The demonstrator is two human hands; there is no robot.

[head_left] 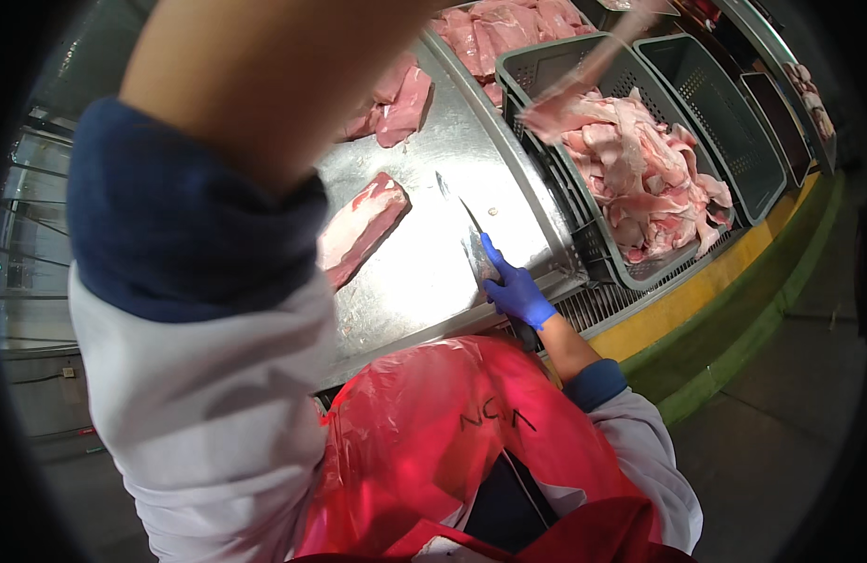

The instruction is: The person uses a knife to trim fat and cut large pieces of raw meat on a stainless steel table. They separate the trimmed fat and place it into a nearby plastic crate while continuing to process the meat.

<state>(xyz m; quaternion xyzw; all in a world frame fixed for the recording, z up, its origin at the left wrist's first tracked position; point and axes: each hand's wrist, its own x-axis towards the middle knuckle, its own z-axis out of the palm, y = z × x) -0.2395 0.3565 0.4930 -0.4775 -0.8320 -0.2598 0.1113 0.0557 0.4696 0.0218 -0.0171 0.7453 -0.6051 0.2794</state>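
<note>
Although, beside the silvery steel table [520, 183], the grey perforated plastic crate [546, 68] holds pale-pink meat trimmings [635, 178], one long, fat-covered cut [366, 225] on the table looks unfinished; the blue-gloved right hand [522, 296] clasps a slim steel knife [476, 251]; the unseen left hand's grip cannot be told.

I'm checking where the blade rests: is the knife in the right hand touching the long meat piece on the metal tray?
Apart. The head view shows bare metal tray between the knife and the long meat piece.
</note>
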